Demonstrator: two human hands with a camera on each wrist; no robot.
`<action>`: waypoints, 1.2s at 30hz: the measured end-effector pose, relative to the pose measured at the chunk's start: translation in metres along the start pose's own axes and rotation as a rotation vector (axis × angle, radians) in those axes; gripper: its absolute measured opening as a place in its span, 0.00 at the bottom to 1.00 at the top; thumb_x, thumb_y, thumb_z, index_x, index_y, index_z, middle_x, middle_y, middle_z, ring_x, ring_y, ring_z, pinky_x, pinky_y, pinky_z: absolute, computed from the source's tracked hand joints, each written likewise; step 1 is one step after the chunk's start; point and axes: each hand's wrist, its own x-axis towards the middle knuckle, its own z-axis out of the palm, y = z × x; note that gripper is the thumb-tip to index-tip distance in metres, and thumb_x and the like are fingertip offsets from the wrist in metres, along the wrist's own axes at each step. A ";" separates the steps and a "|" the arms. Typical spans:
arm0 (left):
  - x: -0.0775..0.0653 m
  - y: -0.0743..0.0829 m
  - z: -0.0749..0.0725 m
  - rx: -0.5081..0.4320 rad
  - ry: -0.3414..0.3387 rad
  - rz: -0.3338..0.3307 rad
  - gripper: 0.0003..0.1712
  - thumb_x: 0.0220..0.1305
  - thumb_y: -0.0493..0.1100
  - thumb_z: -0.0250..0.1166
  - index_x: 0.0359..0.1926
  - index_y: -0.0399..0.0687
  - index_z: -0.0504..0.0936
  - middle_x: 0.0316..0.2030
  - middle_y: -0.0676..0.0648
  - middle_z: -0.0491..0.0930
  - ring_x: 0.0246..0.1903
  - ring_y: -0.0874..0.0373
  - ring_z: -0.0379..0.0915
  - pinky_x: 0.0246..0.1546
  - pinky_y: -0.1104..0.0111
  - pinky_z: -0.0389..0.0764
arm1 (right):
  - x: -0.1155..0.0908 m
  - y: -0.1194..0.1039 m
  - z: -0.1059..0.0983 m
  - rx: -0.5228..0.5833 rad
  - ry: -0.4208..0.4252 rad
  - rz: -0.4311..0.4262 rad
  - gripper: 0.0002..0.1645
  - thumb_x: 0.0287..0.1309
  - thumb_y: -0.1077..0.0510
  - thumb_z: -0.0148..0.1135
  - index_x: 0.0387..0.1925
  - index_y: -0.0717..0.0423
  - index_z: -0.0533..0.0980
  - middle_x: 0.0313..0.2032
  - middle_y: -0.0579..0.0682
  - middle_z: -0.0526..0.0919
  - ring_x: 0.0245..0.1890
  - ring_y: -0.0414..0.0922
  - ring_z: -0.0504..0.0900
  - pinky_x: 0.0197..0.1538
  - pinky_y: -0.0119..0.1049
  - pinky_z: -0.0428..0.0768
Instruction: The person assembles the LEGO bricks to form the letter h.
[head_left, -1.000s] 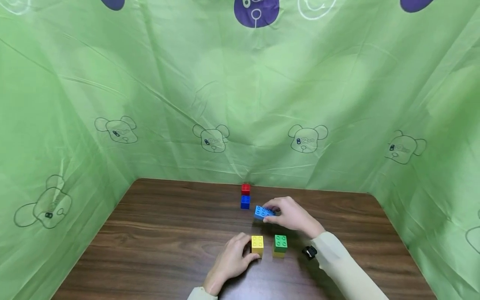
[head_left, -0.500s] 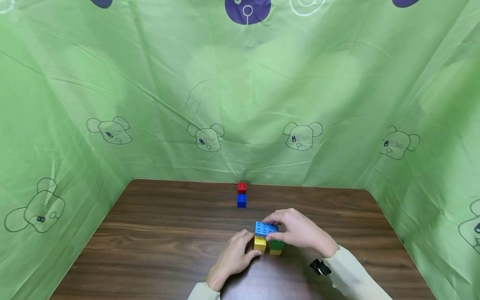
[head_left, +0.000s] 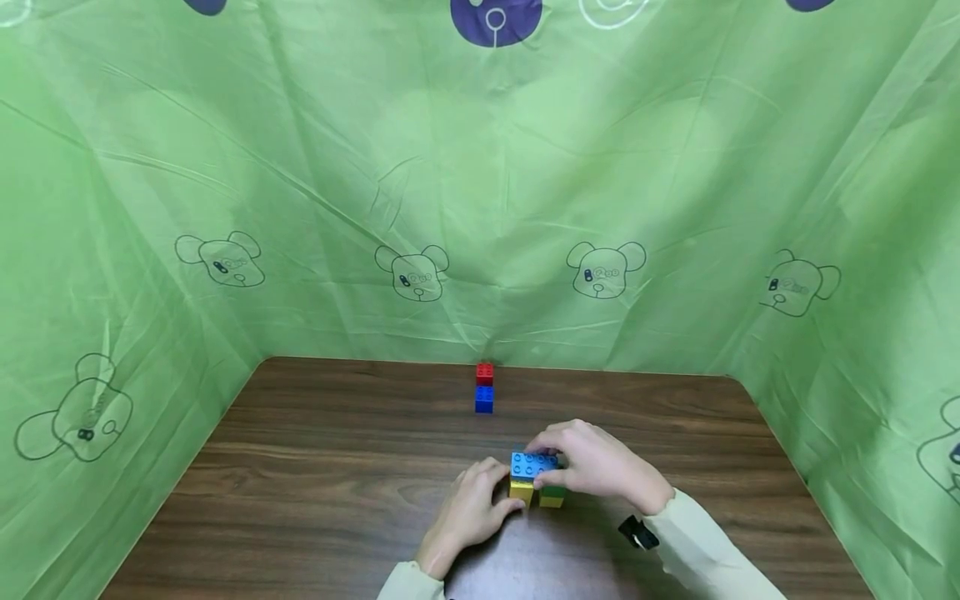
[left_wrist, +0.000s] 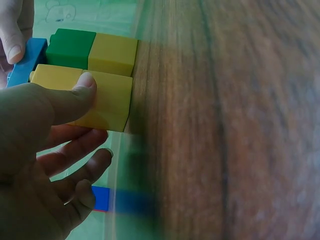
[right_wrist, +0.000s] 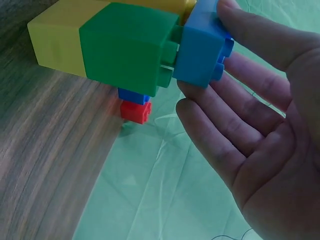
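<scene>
My right hand pinches a light-blue eight-stud toy brick between thumb and fingers, lying across the tops of two short stacks. The left stack is two yellow bricks, which my left hand grips at the sides with its thumb along the near face. To its right stands a green brick on a yellow brick. In the right wrist view, green studs show in a gap beneath the blue brick. My right fingers partly cover the green brick in the head view.
Farther back on the brown wooden table are a dark-blue brick and a red brick, one behind the other. A green cloth with bear drawings encloses the back and sides. A black clip sits by my right cuff.
My right hand has brought the light-blue brick toward me and down onto the two stacks. The green and yellow stack now stands nearer the yellow one. My left hand has kept its grip.
</scene>
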 end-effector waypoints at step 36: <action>0.003 -0.004 -0.003 -0.056 0.001 0.014 0.21 0.57 0.52 0.76 0.50 0.49 0.87 0.39 0.54 0.83 0.40 0.60 0.78 0.44 0.62 0.80 | -0.002 -0.010 0.012 0.047 0.085 0.132 0.17 0.48 0.51 0.80 0.41 0.50 0.87 0.36 0.44 0.90 0.31 0.32 0.82 0.32 0.27 0.78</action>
